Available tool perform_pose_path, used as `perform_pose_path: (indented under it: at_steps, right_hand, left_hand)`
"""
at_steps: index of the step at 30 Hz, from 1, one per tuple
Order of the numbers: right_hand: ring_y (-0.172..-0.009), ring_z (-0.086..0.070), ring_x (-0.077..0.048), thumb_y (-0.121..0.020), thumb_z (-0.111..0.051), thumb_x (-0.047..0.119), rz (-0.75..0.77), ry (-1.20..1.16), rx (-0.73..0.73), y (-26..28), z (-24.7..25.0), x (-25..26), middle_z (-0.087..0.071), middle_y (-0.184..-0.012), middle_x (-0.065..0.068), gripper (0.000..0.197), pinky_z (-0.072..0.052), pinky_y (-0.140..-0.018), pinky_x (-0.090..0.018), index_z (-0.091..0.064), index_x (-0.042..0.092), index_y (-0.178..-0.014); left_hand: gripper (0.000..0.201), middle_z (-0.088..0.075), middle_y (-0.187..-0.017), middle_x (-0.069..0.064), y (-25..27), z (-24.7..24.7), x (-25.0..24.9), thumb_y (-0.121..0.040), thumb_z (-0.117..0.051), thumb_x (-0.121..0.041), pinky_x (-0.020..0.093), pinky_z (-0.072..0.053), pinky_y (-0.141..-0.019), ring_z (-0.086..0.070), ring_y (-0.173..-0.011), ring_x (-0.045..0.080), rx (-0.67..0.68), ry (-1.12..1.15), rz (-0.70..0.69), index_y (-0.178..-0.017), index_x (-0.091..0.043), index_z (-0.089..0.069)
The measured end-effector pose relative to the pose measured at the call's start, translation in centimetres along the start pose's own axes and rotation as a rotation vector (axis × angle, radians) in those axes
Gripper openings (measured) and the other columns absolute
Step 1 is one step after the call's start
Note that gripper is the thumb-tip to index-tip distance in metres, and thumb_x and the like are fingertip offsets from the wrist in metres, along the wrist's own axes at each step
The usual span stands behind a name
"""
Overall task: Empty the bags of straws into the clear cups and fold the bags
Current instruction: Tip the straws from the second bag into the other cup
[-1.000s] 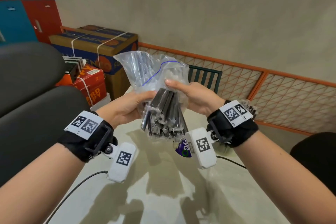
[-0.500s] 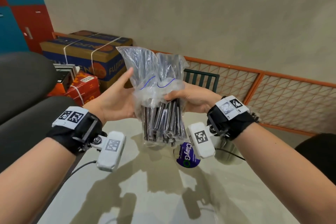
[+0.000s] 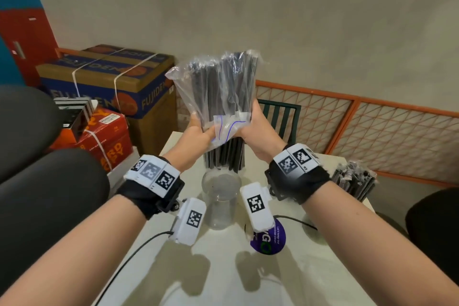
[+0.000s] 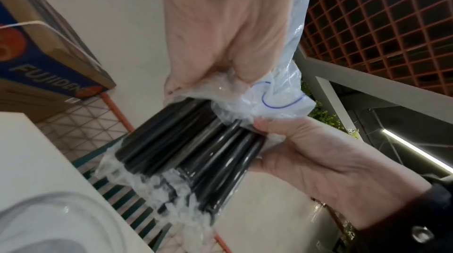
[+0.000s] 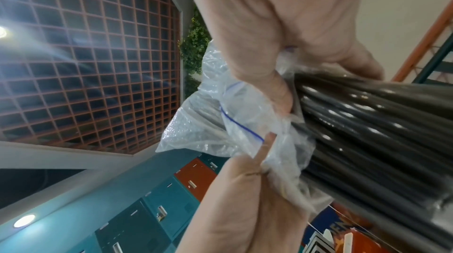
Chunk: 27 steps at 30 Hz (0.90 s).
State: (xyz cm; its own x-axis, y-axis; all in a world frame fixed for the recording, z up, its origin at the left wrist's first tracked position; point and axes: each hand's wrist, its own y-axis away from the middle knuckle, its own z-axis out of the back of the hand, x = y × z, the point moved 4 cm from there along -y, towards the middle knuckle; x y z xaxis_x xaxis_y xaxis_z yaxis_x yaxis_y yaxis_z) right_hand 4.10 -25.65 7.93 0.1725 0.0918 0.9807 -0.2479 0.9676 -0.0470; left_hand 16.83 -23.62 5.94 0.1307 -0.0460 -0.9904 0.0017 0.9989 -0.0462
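Both hands hold a clear zip bag (image 3: 213,87) upside down, its blue-lined mouth bunched between them. My left hand (image 3: 203,129) grips the mouth from the left and my right hand (image 3: 250,122) grips it from the right. Black straws (image 3: 224,156) stick out below the mouth, over a clear cup (image 3: 221,206) standing on the table. Whether their ends are inside the cup I cannot tell. In the left wrist view the straws (image 4: 196,150) slide out of the bag (image 4: 277,102). The right wrist view shows the bag (image 5: 220,121) crumpled against the straws (image 5: 367,131).
Another bagged bundle of straws (image 3: 354,181) lies at the white table's (image 3: 298,281) right edge. A purple sticker (image 3: 269,240) lies near my right wrist. Cardboard boxes (image 3: 106,87) and black chairs (image 3: 37,181) stand left, and a green chair (image 3: 278,117) is behind the table.
The bag has been raised and carried forward over the cup. More of the straws has slid out of its mouth. My left hand, open half a second ago, now grips the bag.
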Motion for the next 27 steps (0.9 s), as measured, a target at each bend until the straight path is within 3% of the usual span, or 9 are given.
perform_pose_path:
  at_steps: [2, 5, 8, 11, 13, 17, 21, 27]
  right_hand:
    - [-0.111, -0.062, -0.016, -0.072, -0.067, -0.014, 0.007, -0.04, -0.013, -1.4, -0.3, -1.8, -0.063, -0.122, -0.005, 0.092, -0.052, -0.095, -0.03, -0.026, 0.023, -0.145]
    - [-0.101, -0.065, -0.006, -0.071, -0.064, -0.019, -0.029, -0.102, -0.019, -1.0, -0.3, -4.0, -0.064, -0.118, -0.001, 0.089, -0.054, -0.075, -0.014, -0.03, 0.022, -0.143]
    - [-0.092, -0.066, 0.002, -0.072, -0.062, -0.02, -0.055, -0.128, -0.027, -1.1, -0.5, -5.4, -0.066, -0.111, 0.005, 0.089, -0.052, -0.07, -0.01, -0.03, 0.021, -0.144]
    - [-0.099, -0.066, -0.003, -0.072, -0.063, -0.019, -0.064, -0.154, -0.033, -1.5, -1.1, -5.9, -0.066, -0.115, 0.002, 0.089, -0.053, -0.076, -0.012, -0.031, 0.021, -0.145]
    - [-0.099, -0.064, -0.002, -0.073, -0.061, -0.019, -0.082, -0.183, -0.046, -1.7, -1.4, -6.3, -0.065, -0.112, 0.007, 0.089, -0.053, -0.076, -0.011, -0.029, 0.022, -0.145]
    - [-0.094, -0.066, -0.007, -0.076, -0.056, -0.021, -0.081, -0.288, -0.064, -1.9, -2.0, -7.5, -0.065, -0.111, 0.003, 0.085, -0.056, -0.073, -0.017, -0.031, 0.024, -0.144]
    - [-0.107, -0.065, -0.014, -0.077, -0.056, -0.019, -0.105, -0.384, -0.109, -2.3, -2.7, -8.7, -0.066, -0.119, 0.002, 0.08, -0.054, -0.089, -0.028, -0.037, 0.03, -0.137]
    - [-0.123, -0.055, -0.021, -0.079, -0.045, -0.02, -0.085, -0.51, -0.248, -2.4, -3.2, -9.0, -0.053, -0.138, -0.006, 0.082, -0.044, -0.106, -0.037, -0.034, 0.03, -0.143]
  left_hand:
    - [0.076, -0.032, -0.133, -0.008, -1.5, -0.3, 2.0, -0.097, -0.044, -0.015, 0.013, -0.037, -0.085, -0.039, -0.114, 0.008, -0.035, 0.065, 0.037, -0.147, -0.009, 0.012]
    - [0.076, -0.039, -0.142, 0.005, -1.6, -1.3, 4.5, -0.097, -0.043, -0.013, 0.027, -0.041, -0.095, -0.048, -0.119, 0.017, -0.029, 0.13, 0.074, -0.147, -0.014, 0.015]
    - [0.083, -0.039, -0.144, 0.002, -1.4, -1.4, 5.7, -0.096, -0.048, -0.015, 0.035, -0.043, -0.102, -0.05, -0.123, 0.018, -0.01, 0.171, 0.078, -0.146, -0.022, 0.019]
    - [0.086, -0.039, -0.145, 0.006, -1.9, -0.9, 6.5, -0.096, -0.049, -0.016, 0.041, -0.04, -0.107, -0.049, -0.125, 0.021, -0.008, 0.195, 0.07, -0.146, -0.024, 0.02]
    - [0.086, -0.039, -0.146, 0.009, -2.2, -0.7, 7.0, -0.095, -0.051, -0.016, 0.046, -0.037, -0.109, -0.048, -0.127, 0.024, -0.022, 0.209, 0.069, -0.145, -0.028, 0.018]
    - [0.078, -0.042, -0.144, 0.002, -2.4, -0.4, 8.1, -0.093, -0.054, -0.015, 0.046, -0.037, -0.109, -0.047, -0.128, 0.02, -0.036, 0.236, 0.066, -0.146, -0.035, -0.001]
    - [0.072, -0.041, -0.144, -0.001, -2.5, -0.5, 8.4, -0.092, -0.054, -0.017, 0.041, -0.036, -0.11, -0.045, -0.129, 0.016, -0.046, 0.247, 0.047, -0.146, -0.031, -0.009]
    - [0.06, -0.048, -0.139, -0.005, -2.6, -0.2, 9.1, -0.09, -0.057, -0.027, 0.039, -0.036, -0.11, -0.049, -0.126, 0.012, -0.026, 0.262, 0.07, -0.14, -0.03, -0.025]
